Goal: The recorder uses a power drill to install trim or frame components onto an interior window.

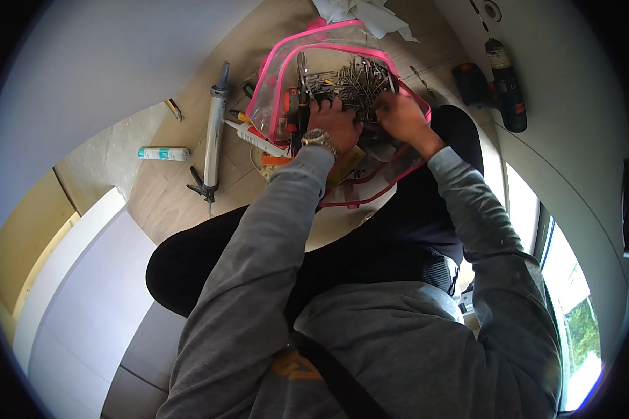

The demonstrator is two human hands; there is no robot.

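A clear plastic bag with pink trim (284,47) lies unzipped on the floor before my crossed legs. Inside it is a heap of loose screws (362,78), with pliers (302,70) standing at its left side. My left hand (335,124), a watch on its wrist, rests on the near left part of the contents, fingers apart and holding nothing I can see. At the heap's right edge, my right hand (403,120) has its fingers bent inward and pressed together among the screws. Whatever those fingertips grip is hidden.
Left of the bag lie a caulking gun (215,136), a white and teal sealant tube (163,153) and a white cartridge (258,139). A cordless drill (508,91) is at the right by the wall. White cloth (370,15) lies beyond the bag.
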